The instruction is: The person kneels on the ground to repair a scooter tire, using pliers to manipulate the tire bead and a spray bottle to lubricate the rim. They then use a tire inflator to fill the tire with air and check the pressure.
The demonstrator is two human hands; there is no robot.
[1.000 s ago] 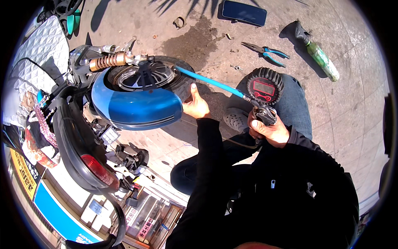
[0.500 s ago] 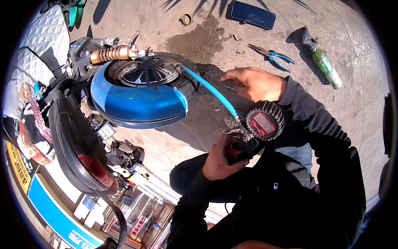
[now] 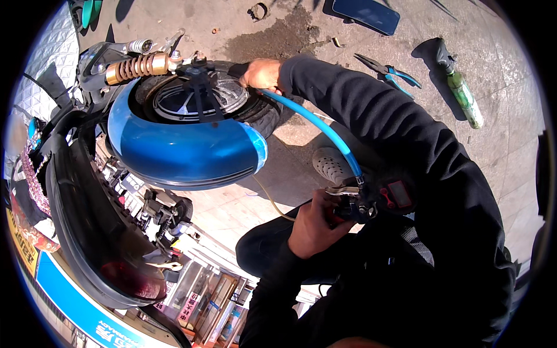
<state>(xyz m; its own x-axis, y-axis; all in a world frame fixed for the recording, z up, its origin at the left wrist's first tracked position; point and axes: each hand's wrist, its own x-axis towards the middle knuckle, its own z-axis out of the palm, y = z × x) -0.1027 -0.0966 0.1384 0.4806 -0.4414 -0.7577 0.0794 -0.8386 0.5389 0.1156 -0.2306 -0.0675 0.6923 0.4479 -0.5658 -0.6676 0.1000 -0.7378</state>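
My left hand (image 3: pixel 318 227) is wrapped around the grip of a tyre inflator gun (image 3: pixel 355 207). The gun carries a round digital gauge (image 3: pixel 398 194), now in shadow. A bright blue air hose (image 3: pixel 316 123) curves from the gun up to a wheel (image 3: pixel 203 98). There my right hand (image 3: pixel 264 75) is closed on the hose's far end beside the rim; the fingertips and the fitting are partly hidden. A shiny blue mudguard (image 3: pixel 185 142) covers the wheel's near side. The wheel belongs to a scooter lying on its side.
Blue-handled pliers (image 3: pixel 390 74), a green bottle with a black top (image 3: pixel 461 93) and a phone (image 3: pixel 366 15) lie on the paving to the right. A gold coil shock absorber (image 3: pixel 137 68) sits left of the wheel. The scooter's dark tail (image 3: pixel 93 220) reaches toward the lower left.
My right hand has moved left from over the paving to the hose end at the wheel. The gun and gauge have shifted slightly down and right, with the left hand still holding on.
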